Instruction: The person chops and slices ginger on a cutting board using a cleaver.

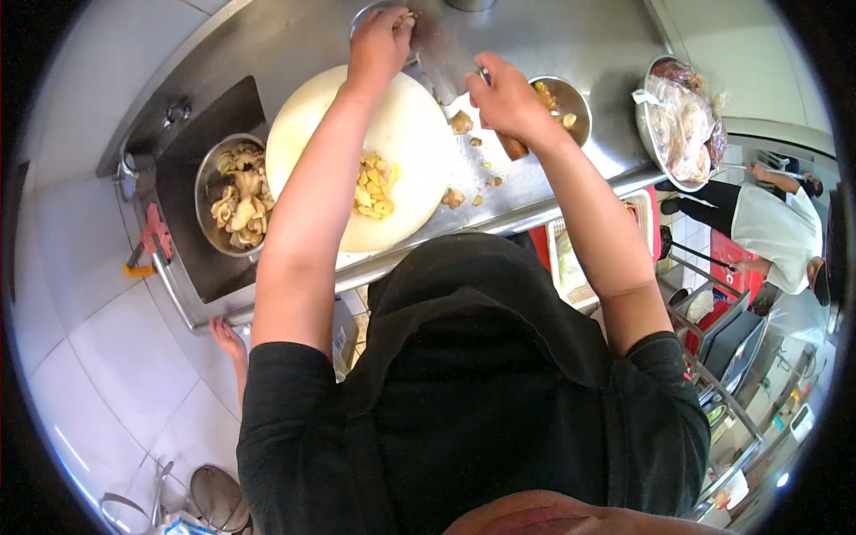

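Note:
In my right hand is a cleaver, closed round its brown wooden handle. The wide cleaver blade, smeared by motion, points toward my left hand. That hand is over the rim of a metal bowl at the far edge of the counter, its fingers bent around small brownish bits that I cannot make out clearly. Below my forearms lies a round white cutting board with a pile of yellow slices, apparently ginger. Several brown knobs and scraps lie on the steel beside it.
A bowl of yellowish pieces stands right of my right hand. In the sink at left sits a bowl of pale brown pieces. A basin with plastic-wrapped food is at right. Another person stands beyond; another hand touches the counter's edge.

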Motion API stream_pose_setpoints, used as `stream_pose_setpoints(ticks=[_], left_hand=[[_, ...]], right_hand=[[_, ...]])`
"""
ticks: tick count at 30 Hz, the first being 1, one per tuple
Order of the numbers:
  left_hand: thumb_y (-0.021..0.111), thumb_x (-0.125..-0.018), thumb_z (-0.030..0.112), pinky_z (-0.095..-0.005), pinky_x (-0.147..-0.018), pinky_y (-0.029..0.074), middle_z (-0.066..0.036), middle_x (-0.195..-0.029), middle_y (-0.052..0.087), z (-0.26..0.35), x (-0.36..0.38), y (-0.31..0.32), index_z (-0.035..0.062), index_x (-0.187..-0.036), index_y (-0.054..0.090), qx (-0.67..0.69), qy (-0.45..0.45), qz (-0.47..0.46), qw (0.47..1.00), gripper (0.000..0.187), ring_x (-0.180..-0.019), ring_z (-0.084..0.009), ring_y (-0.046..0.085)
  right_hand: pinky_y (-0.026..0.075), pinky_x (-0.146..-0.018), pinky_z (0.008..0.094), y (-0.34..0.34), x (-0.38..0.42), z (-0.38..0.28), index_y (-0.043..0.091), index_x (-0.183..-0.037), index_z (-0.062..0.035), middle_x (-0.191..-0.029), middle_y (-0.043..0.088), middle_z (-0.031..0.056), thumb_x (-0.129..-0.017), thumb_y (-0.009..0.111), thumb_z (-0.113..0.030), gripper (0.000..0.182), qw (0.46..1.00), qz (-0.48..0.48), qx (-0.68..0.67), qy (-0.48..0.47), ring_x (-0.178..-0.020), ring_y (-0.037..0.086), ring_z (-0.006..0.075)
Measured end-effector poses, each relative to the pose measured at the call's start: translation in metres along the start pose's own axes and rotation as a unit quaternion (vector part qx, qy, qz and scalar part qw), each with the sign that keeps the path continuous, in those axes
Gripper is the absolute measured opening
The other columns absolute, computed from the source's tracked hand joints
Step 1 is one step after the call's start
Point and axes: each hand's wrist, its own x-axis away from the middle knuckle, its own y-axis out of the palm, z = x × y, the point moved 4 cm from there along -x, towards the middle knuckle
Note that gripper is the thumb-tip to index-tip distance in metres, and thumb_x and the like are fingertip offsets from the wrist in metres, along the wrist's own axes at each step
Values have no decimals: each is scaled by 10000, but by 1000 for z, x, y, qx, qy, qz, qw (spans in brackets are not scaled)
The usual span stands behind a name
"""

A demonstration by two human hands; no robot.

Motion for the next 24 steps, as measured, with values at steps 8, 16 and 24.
stream_pose_setpoints(ticks=[8, 16, 24], left_hand=[[728, -974, 192, -344, -909, 593, -99, -1123, 809, -87, -17, -25, 134, -1271, 779, 16, -96, -75, 992, 307, -1017, -213, 770], [773, -948, 171, -311, -875, 579, -123, -1029, 808, -20, 123, -138, 33, -1147, 803, 90, -281, -61, 953, 244, -939, -209, 763], [794, -841, 146, -464, -1041, 495, -133, -1203, 725, 34, 201, -85, 82, -1211, 769, -108, -47, -285, 951, 376, -1159, -349, 640]], right_hand=[[525, -983, 502, -30, 7, -12, 596, -1370, 0, -1139, 720, 307, -1042, 568, -305, 448, 997, 50, 16, 49, -1093, 699, 452], [482, -676, 375, -18, 88, 4, 650, -1155, -34, -810, 669, 130, -1021, 661, -232, 240, 995, 5, -94, 27, -697, 601, 210], [519, -888, 576, 16, 175, 6, 581, -1311, -50, -1018, 718, 334, -1005, 623, -242, 364, 989, -114, 51, 79, -1034, 693, 515]])
